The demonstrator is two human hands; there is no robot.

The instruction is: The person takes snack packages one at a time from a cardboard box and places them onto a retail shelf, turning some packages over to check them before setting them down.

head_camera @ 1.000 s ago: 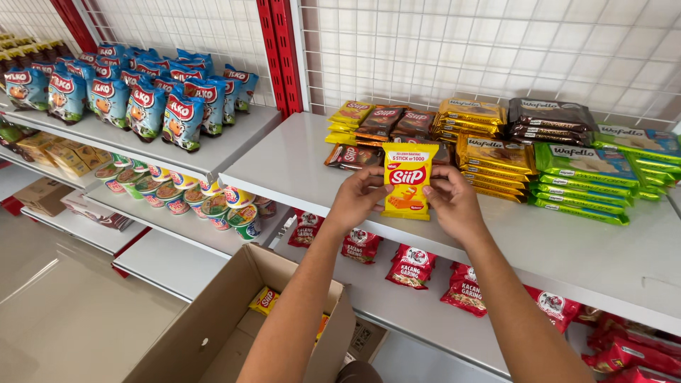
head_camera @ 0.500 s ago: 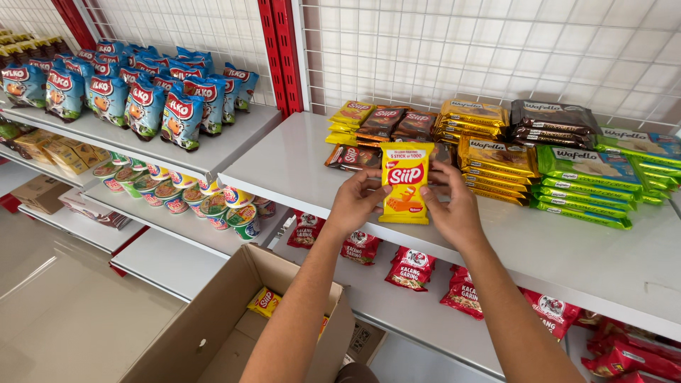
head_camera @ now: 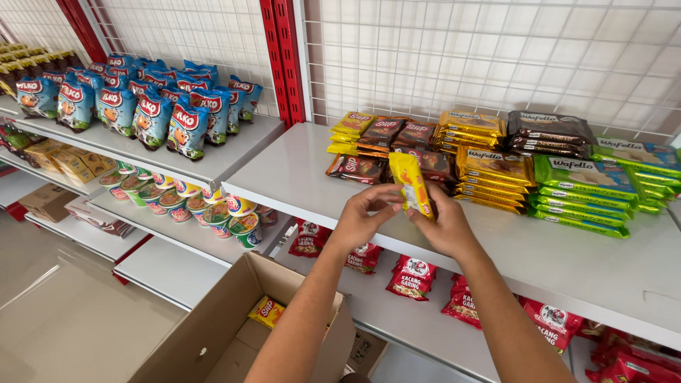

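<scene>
I see both hands raised over the front edge of the white shelf point(head_camera: 298, 177), holding one yellow snack packet point(head_camera: 412, 185) between them. The left hand point(head_camera: 360, 222) pinches the packet's lower edge from the left with thumb and fingertips. The right hand point(head_camera: 445, 225) grips it from the right, fingers curled around its lower end. The packet stands tilted, turned nearly edge-on to me, its top leaning toward the back of the shelf. It sits just above and between the two hands, in front of a dark brown packet point(head_camera: 357, 167) lying flat on the shelf. Behind that lie stacks of yellow wafer packs point(head_camera: 494, 169) and green wafer packs point(head_camera: 583, 183). Below my arms stands an open cardboard box point(head_camera: 213, 333) with another yellow packet point(head_camera: 266, 311) inside.
</scene>
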